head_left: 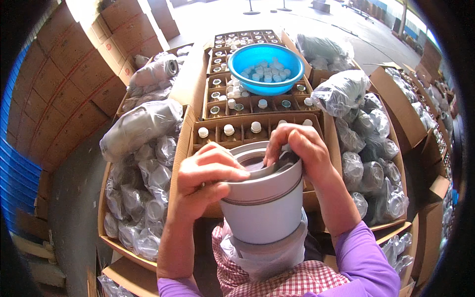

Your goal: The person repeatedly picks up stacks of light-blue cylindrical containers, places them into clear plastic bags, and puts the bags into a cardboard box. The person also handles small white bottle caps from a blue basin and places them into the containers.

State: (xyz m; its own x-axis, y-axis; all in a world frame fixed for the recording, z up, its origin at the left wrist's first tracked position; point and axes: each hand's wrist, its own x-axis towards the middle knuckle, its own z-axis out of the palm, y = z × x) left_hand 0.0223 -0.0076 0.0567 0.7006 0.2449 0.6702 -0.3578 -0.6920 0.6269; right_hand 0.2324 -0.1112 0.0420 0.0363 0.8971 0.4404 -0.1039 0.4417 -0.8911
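A stack of nested grey plastic pots [262, 213] stands upright before my body, its lower part wrapped in a clear plastic bag [269, 260]. My left hand [205, 171] grips the left side of the top rim, thumb outside and fingers over the edge. At the right side, my right hand [302, 148] has its fingers bent over the rim and down into the opening, closed on the rim. Inside the opening is a dark surface, partly covered by my fingers. Just beyond the pots are bottles with white caps [228, 129] in a divided cardboard box [287, 119].
A blue basin [267, 69] of white caps rests on further boxed bottles. Open cartons of bagged grey plastic pieces flank me, with long wrapped stacks on the left [143, 128] and right [341, 91]. Stacked cardboard boxes [69, 74] rise at the far left.
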